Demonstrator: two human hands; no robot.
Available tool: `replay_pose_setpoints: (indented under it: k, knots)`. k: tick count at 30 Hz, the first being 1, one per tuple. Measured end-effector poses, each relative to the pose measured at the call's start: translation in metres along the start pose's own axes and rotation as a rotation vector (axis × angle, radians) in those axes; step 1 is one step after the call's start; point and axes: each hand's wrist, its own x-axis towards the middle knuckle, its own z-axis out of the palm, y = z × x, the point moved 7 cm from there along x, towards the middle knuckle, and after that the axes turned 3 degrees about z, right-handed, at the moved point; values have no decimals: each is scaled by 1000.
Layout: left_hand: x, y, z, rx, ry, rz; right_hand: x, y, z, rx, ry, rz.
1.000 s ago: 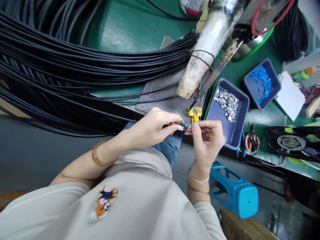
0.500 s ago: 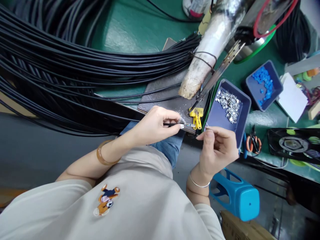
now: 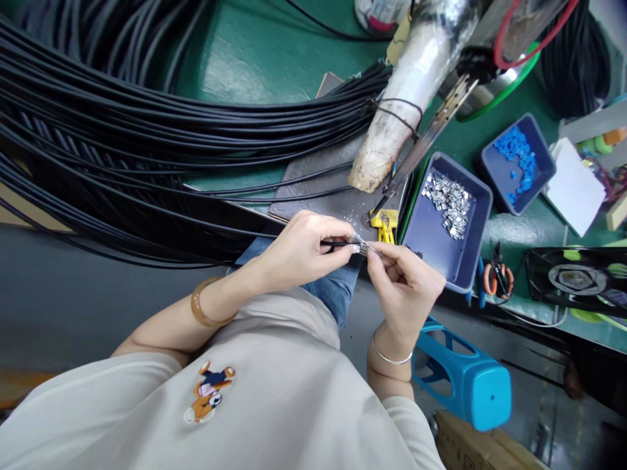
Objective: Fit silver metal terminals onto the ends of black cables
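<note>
My left hand (image 3: 313,245) is closed on a black cable (image 3: 245,231), pinching it just behind its silvery end (image 3: 363,249) between thumb and forefinger. My right hand (image 3: 409,277) has come up against that end, its thumb and forefinger pressed together around a thin needle-like piece (image 3: 371,247) that touches the cable end. Fingertips partly cover the contact, so its details are hidden. Just beyond the fingers, a yellow stripping tool or clip (image 3: 385,220) lies at the edge of a dark plate (image 3: 318,173), beside scattered white crumbs.
Black cable bundles (image 3: 196,124) sweep across the green bench from the left. A wrapped tube (image 3: 392,124) slants down over the plate. At right stand a bin (image 3: 416,251) of metal parts, a bin (image 3: 539,186) of blue parts, and orange-handled pliers (image 3: 498,277). Below is a blue stool (image 3: 490,395).
My right hand has moved left, from beside the bin to the cable end, bringing the thin piece against it. My left hand stays in place with the cable.
</note>
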Motion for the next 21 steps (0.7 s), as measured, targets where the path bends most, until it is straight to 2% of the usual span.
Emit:
replay_pose_setpoints:
  k: [4, 9, 12, 17, 21]
  knots:
    - [-1, 0, 1, 14, -12, 15, 0, 3, 1, 14, -21, 24]
    - [0, 4, 2, 30, -72, 85, 2, 17, 6, 167, -107, 187]
    - [-1, 8, 1, 50, -84, 137, 1, 21, 9, 215, -133, 236]
    - [-2, 11, -3, 78, 19, 133, -5, 16, -6, 122, 104, 108]
    - [-2, 9, -3, 86, 41, 99, -8, 7, -5, 2, 100, -36]
